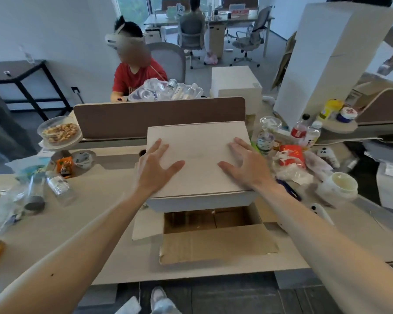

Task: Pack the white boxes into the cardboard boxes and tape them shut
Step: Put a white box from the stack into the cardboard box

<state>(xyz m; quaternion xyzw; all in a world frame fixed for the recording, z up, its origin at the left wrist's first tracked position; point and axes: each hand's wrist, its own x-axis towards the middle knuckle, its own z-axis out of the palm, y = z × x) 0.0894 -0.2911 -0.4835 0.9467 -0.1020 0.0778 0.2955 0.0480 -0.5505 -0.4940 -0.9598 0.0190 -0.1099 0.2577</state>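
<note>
Beige desk point(100, 214) carries an open cardboard box point(216, 245); a toppled bottle point(60, 187) lies left.

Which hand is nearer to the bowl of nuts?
Left. The left hand rests on the white box, right of the bowl of nuts; the right hand is farther right.

The left hand point(156, 165) and right hand point(247, 165) lie flat on top of the white box point(197, 141), fingers spread. It sits over the far part of an open cardboard box point(256, 215) on the cluttered desk point(89, 211), near flap point(213, 245) folded out flat.
</note>
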